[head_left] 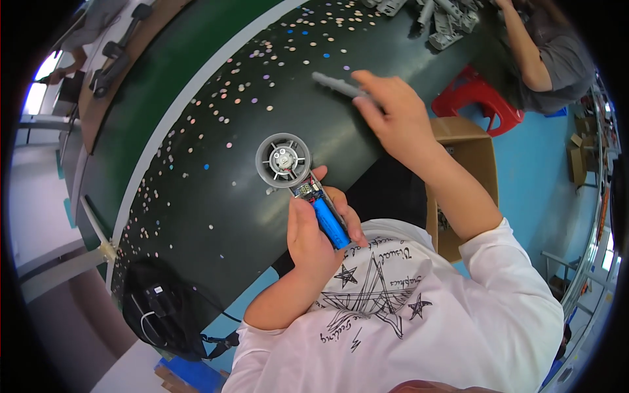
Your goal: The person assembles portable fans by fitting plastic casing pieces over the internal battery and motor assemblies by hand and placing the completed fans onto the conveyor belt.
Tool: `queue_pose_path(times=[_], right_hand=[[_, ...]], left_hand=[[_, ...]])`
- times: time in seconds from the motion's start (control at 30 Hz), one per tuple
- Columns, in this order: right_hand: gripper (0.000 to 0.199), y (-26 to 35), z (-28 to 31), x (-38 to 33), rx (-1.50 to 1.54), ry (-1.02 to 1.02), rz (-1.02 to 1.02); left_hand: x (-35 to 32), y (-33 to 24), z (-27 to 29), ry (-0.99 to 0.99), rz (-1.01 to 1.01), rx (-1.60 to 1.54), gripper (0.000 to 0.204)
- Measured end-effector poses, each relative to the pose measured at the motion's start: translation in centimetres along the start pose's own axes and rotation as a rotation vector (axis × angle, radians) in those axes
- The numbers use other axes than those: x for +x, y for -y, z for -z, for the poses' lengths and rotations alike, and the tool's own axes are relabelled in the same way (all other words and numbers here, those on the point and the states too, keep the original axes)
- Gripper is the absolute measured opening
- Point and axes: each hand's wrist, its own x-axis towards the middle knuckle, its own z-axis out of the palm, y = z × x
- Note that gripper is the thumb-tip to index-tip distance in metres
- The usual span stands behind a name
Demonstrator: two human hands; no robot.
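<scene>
Head view: left grip [306,239] wrapped around fan unit [283,160], right grip [396,114] pinching grey strip [337,84]; unit likely light, stiff, circuit board [306,190] fragile; hold by ring [263,171]

Blue battery [331,224], grey fan [284,160], dark green tabletop [216,262], multicoloured discs [206,167], red stool [475,95], white shirt [485,321] with black stars [345,276].
</scene>
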Motion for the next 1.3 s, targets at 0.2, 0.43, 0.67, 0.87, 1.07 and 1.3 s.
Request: queue_pose_path(times=[0.2, 0.43, 0.67, 0.87, 1.07, 1.3], right_hand=[[0.026, 0.0, 0.7, -0.9, 0.028, 0.041, 0.008], [0.028, 0.4, 0.7, -2.2, -0.169, 0.091, 0.264], [0.034, 5.4, 3.9, -6.0, 0.676, 0.227, 0.089], [0.034, 6.4, 3.2, -6.0, 0.595, 0.231, 0.132], [0.037, 7.0, 3.2, -6.0, 0.499, 0.190, 0.199], [0.036, 7.7, 3.6, -6.2, 0.438, 0.217, 0.229]], left_hand=[[0.2, -0.9, 0.1, -0.011, -0.057, 0.030, 0.057], [0.3, -0.6, 0.4, 0.029, -0.085, -0.005, 0.064], [0.4, 0.2, 1.5, 0.103, -0.091, 0.090, 0.074], [0.3, -0.2, 0.7, 0.003, -0.131, 0.238, 0.084], [0.1, 0.8, 1.1, -0.081, -0.209, 0.335, 0.085], [0.3, 0.8, 1.1, -0.005, -0.258, 0.495, 0.088]])
